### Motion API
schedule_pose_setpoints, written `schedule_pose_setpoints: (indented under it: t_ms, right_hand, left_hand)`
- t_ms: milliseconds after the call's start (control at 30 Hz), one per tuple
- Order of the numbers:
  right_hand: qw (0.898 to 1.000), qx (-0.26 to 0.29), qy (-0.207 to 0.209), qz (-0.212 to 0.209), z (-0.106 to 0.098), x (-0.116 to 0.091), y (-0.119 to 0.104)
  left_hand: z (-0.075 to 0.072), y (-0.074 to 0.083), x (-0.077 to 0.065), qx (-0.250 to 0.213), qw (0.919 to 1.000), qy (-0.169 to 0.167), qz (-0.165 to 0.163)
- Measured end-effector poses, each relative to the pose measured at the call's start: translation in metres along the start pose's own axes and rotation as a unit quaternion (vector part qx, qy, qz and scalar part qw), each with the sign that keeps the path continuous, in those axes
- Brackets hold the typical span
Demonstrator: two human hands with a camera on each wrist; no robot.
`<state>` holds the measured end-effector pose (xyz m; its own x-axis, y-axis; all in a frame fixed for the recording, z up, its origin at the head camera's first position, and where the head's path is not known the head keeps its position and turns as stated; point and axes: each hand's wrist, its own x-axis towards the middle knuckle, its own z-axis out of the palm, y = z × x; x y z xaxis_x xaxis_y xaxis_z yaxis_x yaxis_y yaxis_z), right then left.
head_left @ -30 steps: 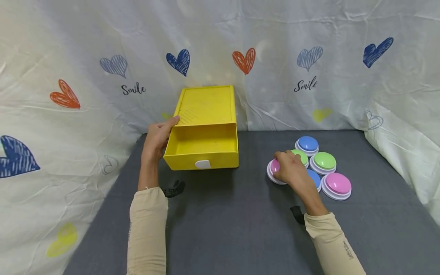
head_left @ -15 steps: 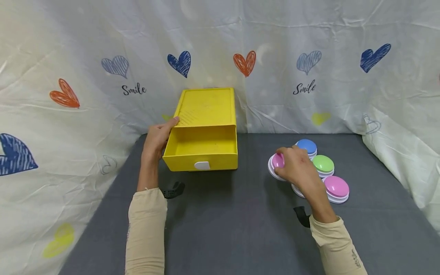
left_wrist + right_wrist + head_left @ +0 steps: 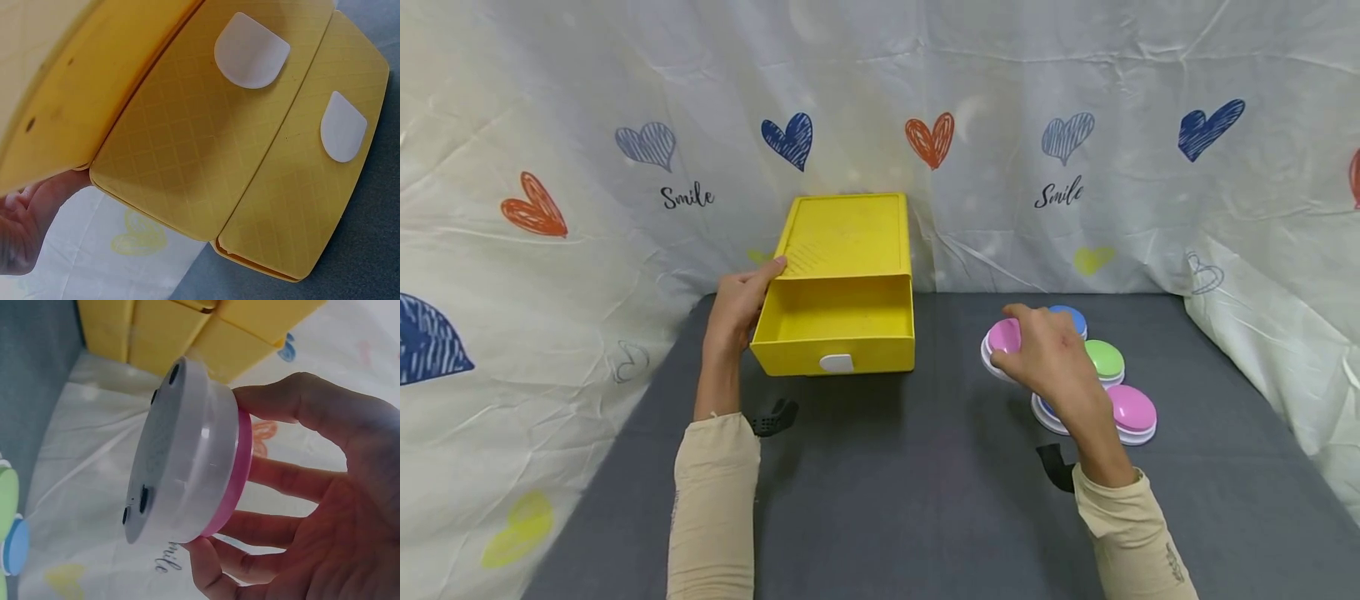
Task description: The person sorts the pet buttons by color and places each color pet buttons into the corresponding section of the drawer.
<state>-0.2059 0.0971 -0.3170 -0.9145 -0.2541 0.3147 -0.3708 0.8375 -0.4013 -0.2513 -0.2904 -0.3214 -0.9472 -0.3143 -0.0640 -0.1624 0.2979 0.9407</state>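
My right hand [image 3: 1056,358] grips a pink-topped push button [image 3: 1004,335] by its rim, above the table. In the right wrist view, the button's white base [image 3: 181,456] is tilted, its underside with small dark feet showing. My left hand [image 3: 733,308] holds the left side of a yellow drawer box [image 3: 842,233], thumb on its top edge. The top drawer [image 3: 835,354] is pulled out, its bare inside showing. Below it, in the left wrist view, are two closed drawer fronts [image 3: 169,144] with white tabs [image 3: 253,51]. The fingers on the box's far side are hidden.
Right of and under my right hand stand a green button [image 3: 1105,358], another pink button [image 3: 1131,408], and a blue button [image 3: 1070,318]. Another white-based button [image 3: 1047,417] is mostly covered by the hand. A white cloth [image 3: 985,208] with printed hearts hangs behind the grey table [image 3: 887,500].
My right hand has lifted the pink-topped button off the table, tilting it slightly. My left hand stays on the drawer box. The head view has shifted a little.
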Motion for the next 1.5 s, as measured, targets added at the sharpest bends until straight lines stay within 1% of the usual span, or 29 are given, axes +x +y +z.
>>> schedule_pose_setpoints:
  t_ms: [100,233,367,600,700,933,1033,1167,1267,1400,1500]
  right_hand:
    - [1.000,-0.009,0.013,-0.004,-0.002,0.001,-0.004]
    - [1.000,-0.010,0.020,-0.004,-0.007,0.000,-0.009]
    - [1.000,-0.001,0.022,-0.001,-0.012,-0.003,-0.015]
    - [0.998,0.021,0.045,-0.024,-0.021,-0.003,-0.028]
    - [0.998,0.031,0.043,-0.029,-0.024,-0.003,-0.035]
    - [0.998,0.049,0.035,-0.020,-0.032,-0.002,-0.050]
    - [0.997,0.053,0.041,-0.031,-0.033,-0.002,-0.056]
    - [0.996,0.055,0.050,-0.057,-0.034,-0.001,-0.063]
    - [0.995,0.061,0.043,-0.063,-0.034,0.002,-0.069]
    - [0.995,0.077,0.017,-0.058,-0.032,0.007,-0.077]
    - [0.994,0.087,0.004,-0.063,-0.028,0.012,-0.084]
  left_hand:
    - [0.000,0.000,0.000,0.001,1.0000,0.003,-0.001]
    - [0.000,-0.001,0.001,-0.007,1.0000,0.003,0.000]
    - [-0.001,-0.001,0.001,-0.009,1.0000,0.001,0.000]
    - [-0.001,-0.002,-0.001,-0.010,1.0000,-0.001,0.001]
    - [-0.001,-0.002,-0.002,-0.015,0.9999,-0.001,0.001]
    - [-0.001,-0.001,-0.003,-0.014,0.9999,0.002,0.002]
    - [-0.001,0.000,-0.003,-0.015,0.9999,0.002,0.000]
    - [-0.001,0.000,-0.002,-0.013,0.9999,-0.001,-0.004]
    - [0.000,0.000,-0.002,-0.012,0.9999,0.000,-0.007]
    - [0.000,0.000,-0.002,-0.011,0.9999,0.001,-0.003]
    - [0.000,-0.001,-0.002,-0.014,0.9999,0.002,0.001]
